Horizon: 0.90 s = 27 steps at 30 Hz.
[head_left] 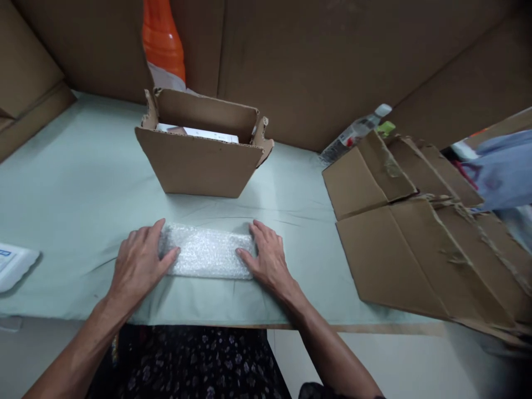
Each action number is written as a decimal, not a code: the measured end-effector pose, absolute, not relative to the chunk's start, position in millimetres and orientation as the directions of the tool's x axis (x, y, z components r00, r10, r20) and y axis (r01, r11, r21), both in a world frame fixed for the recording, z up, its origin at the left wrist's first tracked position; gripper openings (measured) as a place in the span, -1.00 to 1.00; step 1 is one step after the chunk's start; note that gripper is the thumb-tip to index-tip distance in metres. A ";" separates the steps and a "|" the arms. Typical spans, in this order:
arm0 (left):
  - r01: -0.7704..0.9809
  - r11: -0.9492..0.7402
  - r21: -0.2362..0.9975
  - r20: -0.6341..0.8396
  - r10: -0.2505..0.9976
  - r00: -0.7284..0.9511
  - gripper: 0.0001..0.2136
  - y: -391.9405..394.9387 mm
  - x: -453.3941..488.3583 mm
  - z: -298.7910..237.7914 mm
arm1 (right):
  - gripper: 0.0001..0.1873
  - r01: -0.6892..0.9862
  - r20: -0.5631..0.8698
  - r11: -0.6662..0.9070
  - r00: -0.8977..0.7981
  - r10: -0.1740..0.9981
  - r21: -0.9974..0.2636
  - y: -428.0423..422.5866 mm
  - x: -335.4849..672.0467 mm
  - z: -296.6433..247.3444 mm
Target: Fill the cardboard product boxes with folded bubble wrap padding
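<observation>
A flat, oblong package in bubble wrap (210,252) lies on the pale green tablecloth (307,266), close to the table's front edge. My left hand (141,256) grips its left end, thumb on top and fingers along the outer side. At the right end, my right hand (268,252) holds it the same way. What is inside the wrap cannot be made out. Just beyond the package stands an open cardboard box (203,166) with a white flat item (211,134) showing inside it.
Several cardboard boxes (386,255) stand at the right, with a clear plastic bottle (353,136) behind them. An orange bottle (164,44) is at the back. A white packet (14,266) lies at the left edge. Cardboard walls (316,66) enclose the far side.
</observation>
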<state>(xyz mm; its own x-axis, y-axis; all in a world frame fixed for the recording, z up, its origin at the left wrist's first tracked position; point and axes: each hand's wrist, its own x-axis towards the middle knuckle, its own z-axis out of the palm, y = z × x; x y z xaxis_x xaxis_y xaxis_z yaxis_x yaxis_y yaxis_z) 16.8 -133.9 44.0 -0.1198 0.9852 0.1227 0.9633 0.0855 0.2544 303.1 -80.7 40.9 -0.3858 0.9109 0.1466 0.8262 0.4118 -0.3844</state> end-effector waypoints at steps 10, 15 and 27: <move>0.926 -0.112 0.360 0.076 0.993 0.091 -0.50 -119.0 4.4 62.3 | -0.49 0.590 -0.085 0.160 -0.366 0.927 -0.792 -132.7 299.1 66.3; 0.905 -0.388 0.175 0.066 0.921 0.383 -0.56 -74.7 30.9 81.3 | -0.29 0.571 -0.181 0.123 -0.447 0.876 -0.812 -177.6 295.4 65.4; 0.721 -0.498 0.482 0.264 0.867 0.422 -0.41 -224.0 45.3 58.6 | -0.65 0.462 -0.327 -0.100 -0.443 0.835 -0.881 -166.3 294.7 67.6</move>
<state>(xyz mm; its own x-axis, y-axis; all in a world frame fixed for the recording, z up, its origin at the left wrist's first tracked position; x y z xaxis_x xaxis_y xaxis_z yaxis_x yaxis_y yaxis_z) 45.3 -224.0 58.6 0.4217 0.8673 0.2645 0.7214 -0.4976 0.4816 294.7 -166.3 67.6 -0.4432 0.8348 -0.3267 0.4619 -0.0997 -0.8813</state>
